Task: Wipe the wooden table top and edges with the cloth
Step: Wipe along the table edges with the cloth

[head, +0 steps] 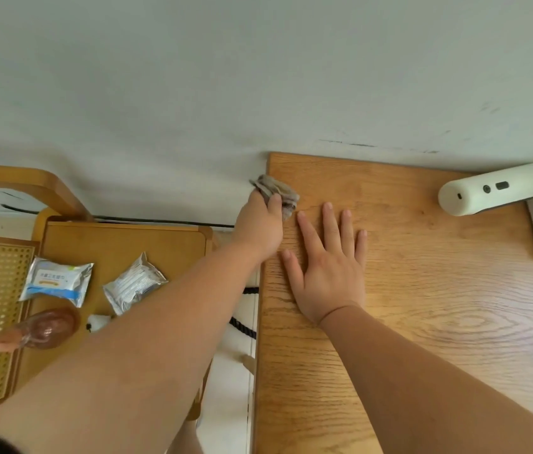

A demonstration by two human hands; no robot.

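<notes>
Left hand (260,224): your fingers grip the cloth (280,193) at the left edge of the worktop (422,306), near its far corner; most fingers are hidden.
Right hand (330,273): flat on the worktop, fingers spread straight.

My cloth (281,192) is mottled grey-brown. My table (422,306) is honey wood with darker wavy grain. The far-right device (494,188) is cream, and the left packet (57,283) is silver, white and blue.

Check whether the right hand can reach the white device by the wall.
Probably yes: the right hand lies flat and empty on the wooden table, with only bare wood between it and the white device.
</notes>
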